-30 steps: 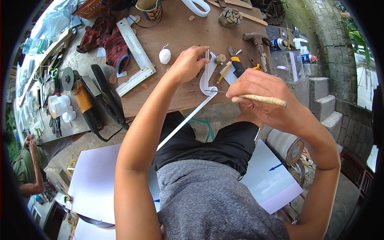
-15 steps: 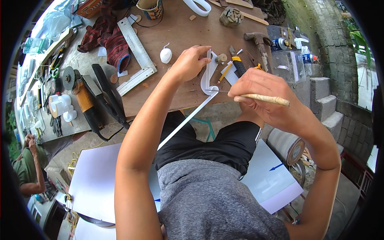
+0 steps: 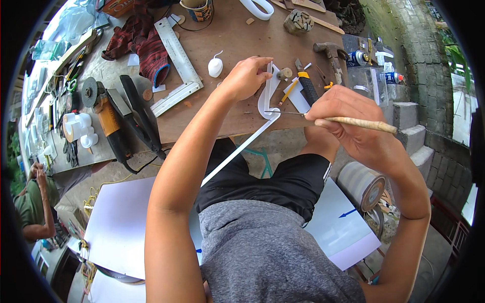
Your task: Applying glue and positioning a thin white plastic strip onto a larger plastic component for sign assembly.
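Left hand (image 3: 248, 78) pinches white strip (image 3: 237, 152), curled at table (image 3: 232, 38) edge. Right hand (image 3: 348, 111), closed round tool (image 3: 368, 123), has shifted rightward, baring more shaft (image 3: 291, 113); tool seemingly backing off curl.

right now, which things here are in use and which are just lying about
In use:
- white piece, in the left hand
- white strip, meeting it
- tool, in the right hand

Lying untouched:
- knife
- pencil
- hammer
- square
- grinder
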`<state>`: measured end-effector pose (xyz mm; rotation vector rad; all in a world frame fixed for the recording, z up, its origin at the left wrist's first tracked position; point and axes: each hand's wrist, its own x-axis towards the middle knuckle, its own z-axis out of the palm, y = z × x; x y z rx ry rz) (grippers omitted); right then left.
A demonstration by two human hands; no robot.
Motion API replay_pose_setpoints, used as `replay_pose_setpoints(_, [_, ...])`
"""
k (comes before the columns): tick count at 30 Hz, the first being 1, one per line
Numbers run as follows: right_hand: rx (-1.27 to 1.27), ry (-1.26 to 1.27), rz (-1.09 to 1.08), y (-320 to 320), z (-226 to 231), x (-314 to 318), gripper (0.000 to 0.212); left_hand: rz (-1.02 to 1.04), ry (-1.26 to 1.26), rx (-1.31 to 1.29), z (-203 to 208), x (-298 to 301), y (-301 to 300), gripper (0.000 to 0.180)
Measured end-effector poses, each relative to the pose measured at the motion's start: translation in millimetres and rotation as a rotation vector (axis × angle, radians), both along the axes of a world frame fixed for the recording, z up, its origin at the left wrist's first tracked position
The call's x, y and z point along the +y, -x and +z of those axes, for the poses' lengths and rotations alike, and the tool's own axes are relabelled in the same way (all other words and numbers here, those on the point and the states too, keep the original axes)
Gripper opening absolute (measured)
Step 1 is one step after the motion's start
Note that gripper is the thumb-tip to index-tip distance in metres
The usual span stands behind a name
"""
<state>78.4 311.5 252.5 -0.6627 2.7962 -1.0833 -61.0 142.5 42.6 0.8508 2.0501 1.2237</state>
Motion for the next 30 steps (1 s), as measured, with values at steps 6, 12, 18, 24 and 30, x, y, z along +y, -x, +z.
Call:
replay_pose_setpoints(6, [0.009,-0.013,0.007,1.0,4.5,1.1,0.015,0.0,-0.026,0.008,-2.1,1.7,1.8,0.052])
replay_pose_setpoints(12, [0.028,-0.028,0.021,2.1,0.0,-4.5,0.016,0.002,-0.02,-0.025,-2.7,-0.4,2.2,0.051])
replay_pose_setpoints(18, [-0.013,0.018,0.025,4.9,-12.6,-8.0,0.017,-0.01,0.002,-0.008,0.1,0.7,0.8,0.051])
replay_pose_setpoints(24, [-0.007,-0.004,0.032,7.5,-8.9,-7.8,0.018,-0.026,-0.009,-0.016,5.0,1.0,2.8,0.051])
replay_pose_setpoints(30, [0.035,-0.004,-0.041,4.6,13.3,-3.0,0.017,0.002,0.038,-0.023,5.6,-4.9,1.6,0.053])
